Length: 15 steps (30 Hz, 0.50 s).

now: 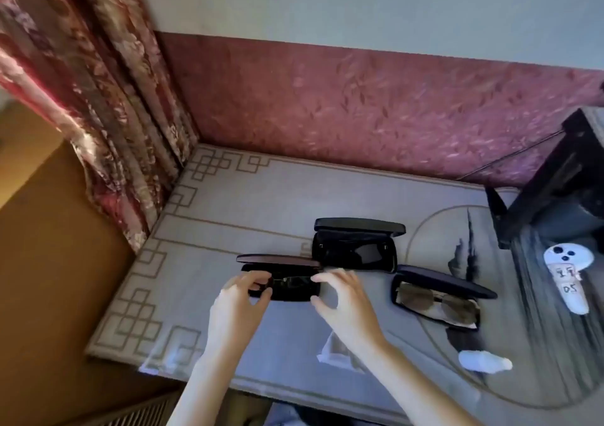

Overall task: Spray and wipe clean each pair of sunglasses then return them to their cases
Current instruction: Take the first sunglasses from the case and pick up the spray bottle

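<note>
Three open black cases lie on the table. The left case [287, 295] holds dark sunglasses [294, 282]. My left hand [238, 301] pinches their left end between thumb and forefinger. My right hand [341, 301] curls round their right end at the case's edge, thumb below the corner. The middle case [356, 252] holds a dark pair. In the right case [438, 298] lies a pair with round brown lenses [434, 301]. A white object [485, 362], possibly the spray bottle, lies on its side near the front right. A pale cloth [336, 350] lies under my right wrist.
A white handheld controller [567, 281] with a label lies at the right. A dark box-like object [555, 193] stands at the back right against the red wall. A patterned curtain [98, 98] hangs at the table's left rear corner. The table's front edge [294, 389] is close to me.
</note>
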Each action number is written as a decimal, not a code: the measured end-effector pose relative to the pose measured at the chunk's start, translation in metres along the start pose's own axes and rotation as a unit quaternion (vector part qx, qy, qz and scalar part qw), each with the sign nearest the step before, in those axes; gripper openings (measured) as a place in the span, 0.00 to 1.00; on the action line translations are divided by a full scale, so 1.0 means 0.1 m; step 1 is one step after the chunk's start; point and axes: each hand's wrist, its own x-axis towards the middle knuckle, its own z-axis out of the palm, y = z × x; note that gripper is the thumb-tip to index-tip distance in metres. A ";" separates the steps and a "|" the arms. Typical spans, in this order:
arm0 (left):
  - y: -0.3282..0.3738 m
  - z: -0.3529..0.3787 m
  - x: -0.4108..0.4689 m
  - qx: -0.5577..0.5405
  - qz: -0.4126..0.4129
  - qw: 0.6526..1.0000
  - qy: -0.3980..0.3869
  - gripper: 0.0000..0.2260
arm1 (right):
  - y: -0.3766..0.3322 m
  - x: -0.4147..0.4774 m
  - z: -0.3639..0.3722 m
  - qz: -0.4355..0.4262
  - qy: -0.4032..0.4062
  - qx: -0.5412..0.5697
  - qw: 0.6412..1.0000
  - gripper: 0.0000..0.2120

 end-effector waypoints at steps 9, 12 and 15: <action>-0.51 0.41 0.14 -0.002 0.170 0.967 0.189 0.10 | 0.31 0.13 0.65 -0.091 0.171 -0.013 0.981 0.16; -0.56 0.52 0.20 -0.001 0.230 0.948 0.220 0.13 | 0.42 0.17 0.71 -0.121 0.201 0.005 0.972 0.17; -0.62 0.60 0.22 0.002 0.251 0.937 0.242 0.13 | 0.50 0.17 0.72 -0.184 0.228 0.011 0.956 0.16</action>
